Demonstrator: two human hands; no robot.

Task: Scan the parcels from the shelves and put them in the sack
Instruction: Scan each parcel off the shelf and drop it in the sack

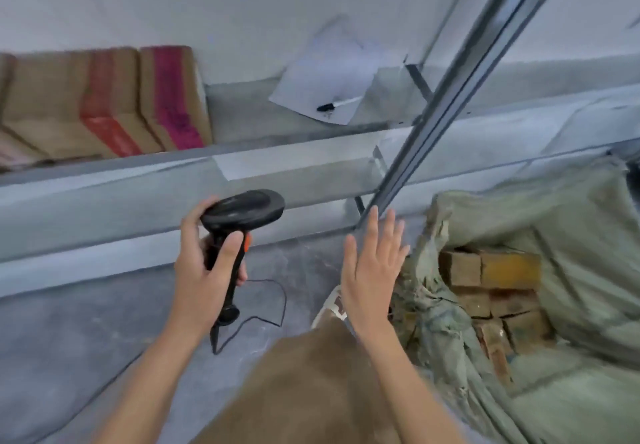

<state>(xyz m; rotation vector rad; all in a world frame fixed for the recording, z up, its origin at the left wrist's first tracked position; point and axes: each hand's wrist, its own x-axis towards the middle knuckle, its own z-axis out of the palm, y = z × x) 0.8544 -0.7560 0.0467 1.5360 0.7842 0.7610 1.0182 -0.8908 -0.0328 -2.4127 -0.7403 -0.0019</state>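
My left hand grips the handle of a black barcode scanner with an orange trigger; its cable trails down to the floor. My right hand is held out flat with straight fingers and holds nothing, just left of the sack. The green sack stands open at the right with several brown cardboard parcels stacked inside. More cardboard parcels, striped red and magenta, stand in a row on the grey metal shelf at the upper left.
A white sheet of paper with a black marker on it lies on the shelf. A grey metal upright of the rack slants between shelf and sack. The floor is grey concrete. My brown trouser leg fills the bottom centre.
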